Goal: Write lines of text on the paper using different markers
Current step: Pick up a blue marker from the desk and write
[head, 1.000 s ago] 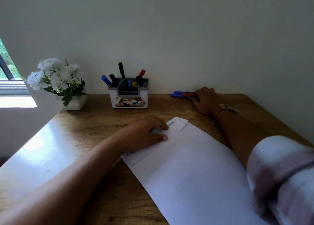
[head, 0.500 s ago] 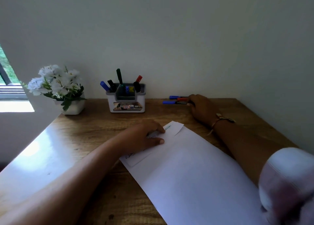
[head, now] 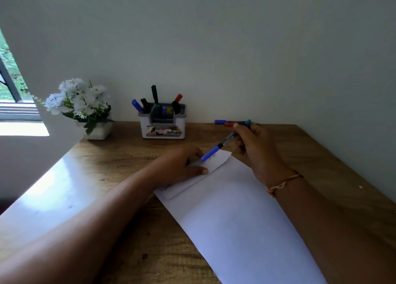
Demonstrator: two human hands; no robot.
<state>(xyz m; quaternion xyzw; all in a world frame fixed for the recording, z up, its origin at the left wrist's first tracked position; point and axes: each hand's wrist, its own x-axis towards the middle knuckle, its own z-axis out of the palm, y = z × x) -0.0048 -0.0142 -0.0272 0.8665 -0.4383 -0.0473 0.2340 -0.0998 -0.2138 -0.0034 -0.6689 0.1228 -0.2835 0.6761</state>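
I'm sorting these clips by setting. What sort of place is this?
Probably a home study or desk corner: a wooden desk against a plain wall, a white holder of coloured markers, a white pot of white flowers beside a window.

blue-capped marker (head: 216, 149) tilted above folded paper (head: 235, 208)

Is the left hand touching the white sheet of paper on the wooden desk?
Touching. The head view shows the left hand lying flat on the folded top edge of the white sheet of paper, thumb pressed on it.
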